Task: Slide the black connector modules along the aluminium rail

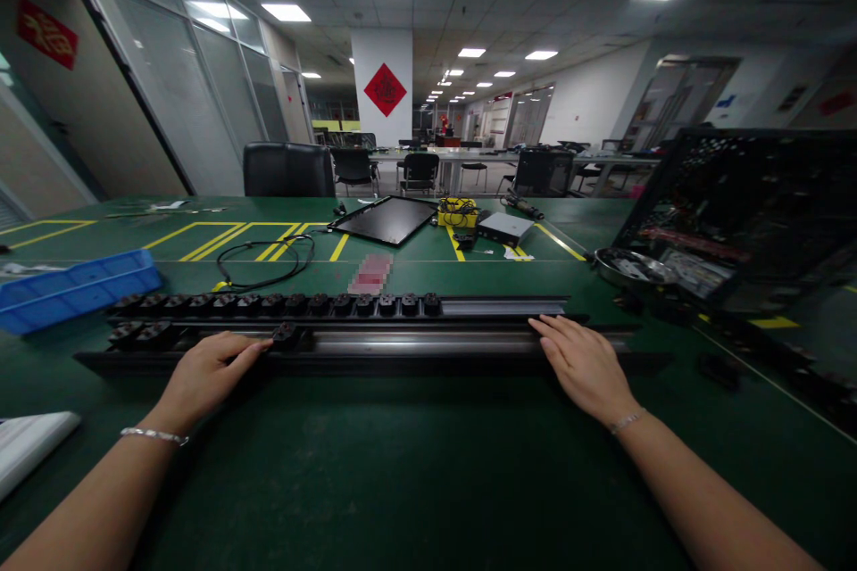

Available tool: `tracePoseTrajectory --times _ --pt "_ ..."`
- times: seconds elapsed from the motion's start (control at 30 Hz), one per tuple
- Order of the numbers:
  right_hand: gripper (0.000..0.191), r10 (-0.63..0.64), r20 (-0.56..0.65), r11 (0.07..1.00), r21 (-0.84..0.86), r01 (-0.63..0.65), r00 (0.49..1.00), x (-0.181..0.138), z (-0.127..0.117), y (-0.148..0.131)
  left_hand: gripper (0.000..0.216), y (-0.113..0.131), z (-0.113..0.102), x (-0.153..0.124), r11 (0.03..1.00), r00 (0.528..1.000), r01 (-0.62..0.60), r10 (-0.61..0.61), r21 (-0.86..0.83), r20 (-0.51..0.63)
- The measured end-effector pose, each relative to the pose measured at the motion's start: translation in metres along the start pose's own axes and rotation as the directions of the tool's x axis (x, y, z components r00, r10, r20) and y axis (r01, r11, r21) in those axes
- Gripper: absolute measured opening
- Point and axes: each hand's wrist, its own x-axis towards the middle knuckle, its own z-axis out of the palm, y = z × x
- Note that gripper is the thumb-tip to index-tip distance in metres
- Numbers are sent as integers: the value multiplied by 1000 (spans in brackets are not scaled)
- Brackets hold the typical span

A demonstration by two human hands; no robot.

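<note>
Two long black metal rails lie side by side across the green table. The far rail (502,307) carries a row of several black socket modules (281,303) along its left half. The near rail (415,343) has a few modules at its left end. My left hand (204,370) rests on the near rail, its fingertips touching a single black socket module (287,335). My right hand (586,366) lies flat on the near rail's right part, fingers stretched out, holding nothing.
A blue plastic bin (73,287) stands at the left, a white object (27,446) at the near left edge. Behind are a black cable loop (264,260), a dark flat panel (392,219), a yellow box (458,212) and a metal bowl (626,268). An open computer case (750,205) stands at the right.
</note>
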Motion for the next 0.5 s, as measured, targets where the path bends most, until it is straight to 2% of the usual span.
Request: tracePoseTrajectory --times 0.33,0.5 --pt "45 -9 2 1000 -14 9 1000 0 1 1 48 4 0 2 996 995 -88 89 -28 45" --pt "46 0 18 1000 -16 0 1000 0 0 0 49 5 -1 2 996 995 -89 90 -30 35"
